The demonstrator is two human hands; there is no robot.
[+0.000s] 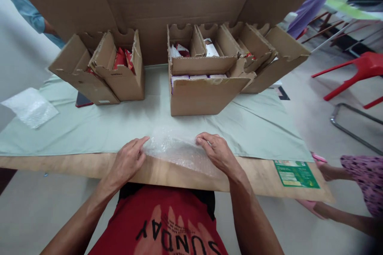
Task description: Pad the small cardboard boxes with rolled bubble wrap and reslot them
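A clear piece of bubble wrap lies across the front of the table, between my hands. My right hand pinches its upper right edge between thumb and fingers. At the left edge, my left hand grips the wrap with bent fingers, the index finger stretched along it. Whether the wrap is a single sheet or a bag, I cannot tell. Just beyond it stands a cardboard box with several purple-and-white packs inside.
More open cardboard boxes stand behind, with red packets in one at left. Another bubble wrap piece lies far left. A tall cardboard panel closes off the back. People are near both sides; a red stool stands at right.
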